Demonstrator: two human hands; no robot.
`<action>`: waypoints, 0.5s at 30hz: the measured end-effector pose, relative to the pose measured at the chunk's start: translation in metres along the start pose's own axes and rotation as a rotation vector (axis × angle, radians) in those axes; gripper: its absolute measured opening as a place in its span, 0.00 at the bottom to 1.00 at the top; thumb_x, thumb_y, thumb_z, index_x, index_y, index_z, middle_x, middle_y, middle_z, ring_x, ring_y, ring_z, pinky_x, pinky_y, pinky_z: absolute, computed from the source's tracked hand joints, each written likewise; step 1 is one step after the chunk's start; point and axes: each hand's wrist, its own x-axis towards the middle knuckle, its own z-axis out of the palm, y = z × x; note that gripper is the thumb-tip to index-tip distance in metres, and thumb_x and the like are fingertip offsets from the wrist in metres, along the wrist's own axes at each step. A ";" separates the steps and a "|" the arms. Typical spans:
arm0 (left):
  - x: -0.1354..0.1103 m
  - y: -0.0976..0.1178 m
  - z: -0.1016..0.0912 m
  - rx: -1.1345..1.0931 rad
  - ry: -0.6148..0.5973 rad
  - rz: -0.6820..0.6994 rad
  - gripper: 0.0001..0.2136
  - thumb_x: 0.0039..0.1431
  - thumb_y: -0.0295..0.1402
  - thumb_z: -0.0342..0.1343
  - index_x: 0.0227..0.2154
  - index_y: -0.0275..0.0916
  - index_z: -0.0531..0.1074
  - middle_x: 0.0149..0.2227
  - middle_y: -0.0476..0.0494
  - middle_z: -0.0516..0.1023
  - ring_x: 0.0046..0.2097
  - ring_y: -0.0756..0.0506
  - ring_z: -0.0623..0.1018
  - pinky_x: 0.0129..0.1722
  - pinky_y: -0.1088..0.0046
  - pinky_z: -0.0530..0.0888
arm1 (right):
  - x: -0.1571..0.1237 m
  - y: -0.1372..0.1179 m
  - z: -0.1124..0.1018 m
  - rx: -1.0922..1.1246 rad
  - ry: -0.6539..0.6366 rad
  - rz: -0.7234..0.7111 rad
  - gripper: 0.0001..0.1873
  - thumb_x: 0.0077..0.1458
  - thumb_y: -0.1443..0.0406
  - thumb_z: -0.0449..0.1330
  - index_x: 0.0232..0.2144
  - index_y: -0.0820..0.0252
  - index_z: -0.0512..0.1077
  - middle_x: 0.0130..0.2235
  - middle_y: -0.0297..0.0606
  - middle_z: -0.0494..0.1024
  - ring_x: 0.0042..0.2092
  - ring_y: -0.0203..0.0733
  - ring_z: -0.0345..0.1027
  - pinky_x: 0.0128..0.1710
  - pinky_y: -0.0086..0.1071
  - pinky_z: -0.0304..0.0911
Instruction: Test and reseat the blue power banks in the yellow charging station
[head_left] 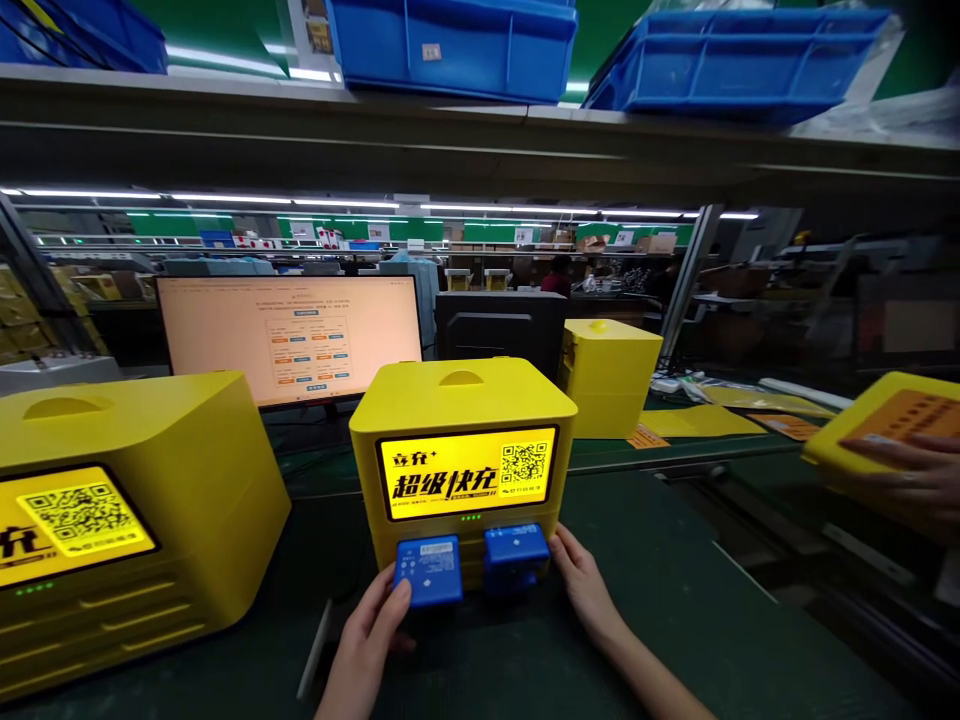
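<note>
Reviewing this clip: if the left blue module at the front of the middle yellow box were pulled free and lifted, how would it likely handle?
The left blue module looks like rigid moulded plastic, so probably stiff, not floppy. Its flat, boxy shape makes rolling unlikely. The smooth faces could be a bit slippery under the left hand, and it is probably dense for its size, though that cannot be confirmed.

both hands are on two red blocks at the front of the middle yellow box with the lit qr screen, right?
Not quite: the two blocks are blue, not red. The head view shows the left hand and right hand on them at the front of the middle yellow box.
</note>
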 end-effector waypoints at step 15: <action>-0.002 0.000 -0.001 0.044 0.001 0.015 0.33 0.42 0.59 0.62 0.41 0.34 0.73 0.36 0.41 0.75 0.36 0.42 0.71 0.29 0.73 0.69 | 0.000 0.005 -0.004 0.015 -0.050 0.053 0.34 0.47 0.44 0.60 0.50 0.56 0.68 0.53 0.38 0.70 0.57 0.50 0.59 0.59 0.43 0.54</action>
